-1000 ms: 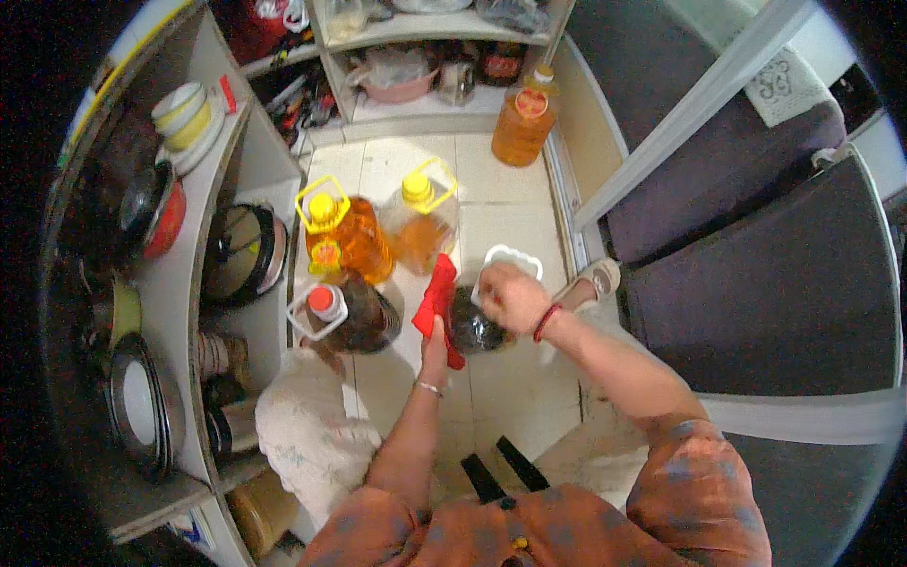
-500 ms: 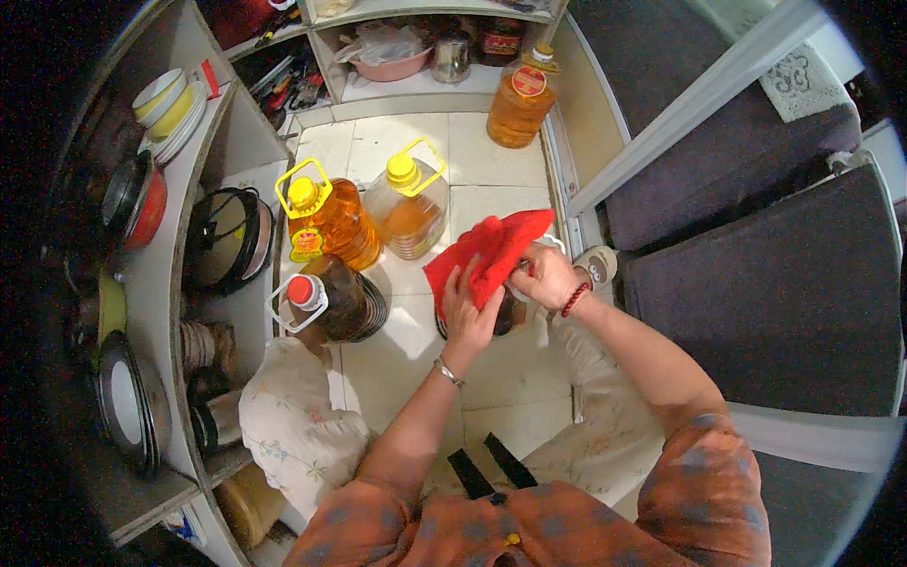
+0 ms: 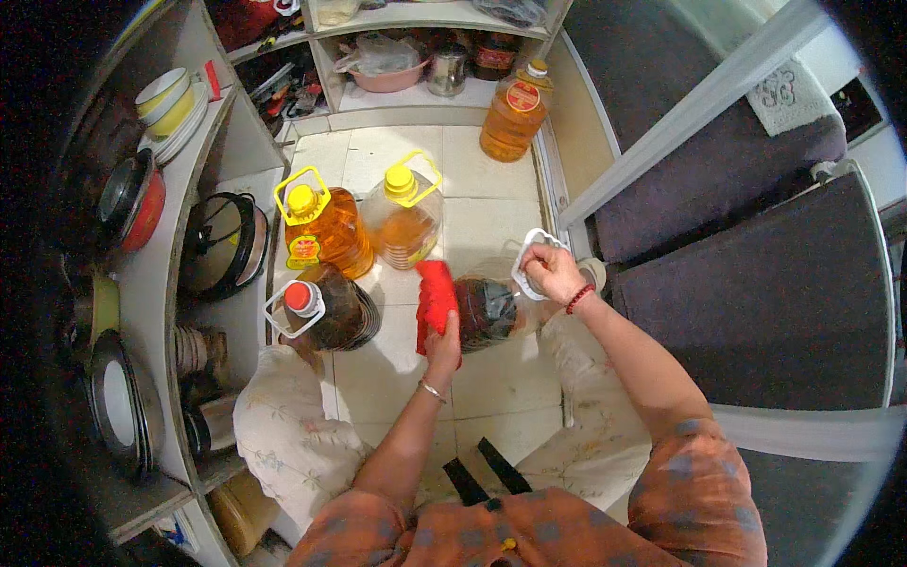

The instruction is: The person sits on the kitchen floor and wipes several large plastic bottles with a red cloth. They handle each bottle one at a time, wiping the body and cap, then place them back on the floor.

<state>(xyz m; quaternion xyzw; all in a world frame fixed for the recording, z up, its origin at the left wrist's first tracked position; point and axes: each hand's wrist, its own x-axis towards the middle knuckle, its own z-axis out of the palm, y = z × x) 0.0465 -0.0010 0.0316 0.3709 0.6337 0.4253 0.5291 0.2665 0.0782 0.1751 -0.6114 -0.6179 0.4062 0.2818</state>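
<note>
A bunched red cloth point(image 3: 436, 300) is gripped in my left hand point(image 3: 443, 346), against the left side of a large clear plastic jug point(image 3: 486, 304). Dark liquid shows inside this jug, which leans toward the right. My right hand point(image 3: 555, 275) has its fingers closed around the jug's white handle point(image 3: 536, 236); the cap is hidden by that hand. To the left stand a dark jug with a red cap point(image 3: 333, 310), an amber oil jug with a yellow cap point(image 3: 340, 236), and a partly filled clear jug with a yellow cap point(image 3: 408, 222).
Another amber oil jug point(image 3: 516, 113) stands at the far right by the door track. On the left, shelves point(image 3: 248, 170) hold bowls, pans and plates. A pink basin point(image 3: 387, 77) and a metal pot point(image 3: 446, 72) sit on the far shelf. Dark cushioned seats point(image 3: 756, 293) are at right.
The red cloth has come off the jug's top and moved left and down, bunched in my left hand. The jug's body and white handle now show. My right hand stays near the handle.
</note>
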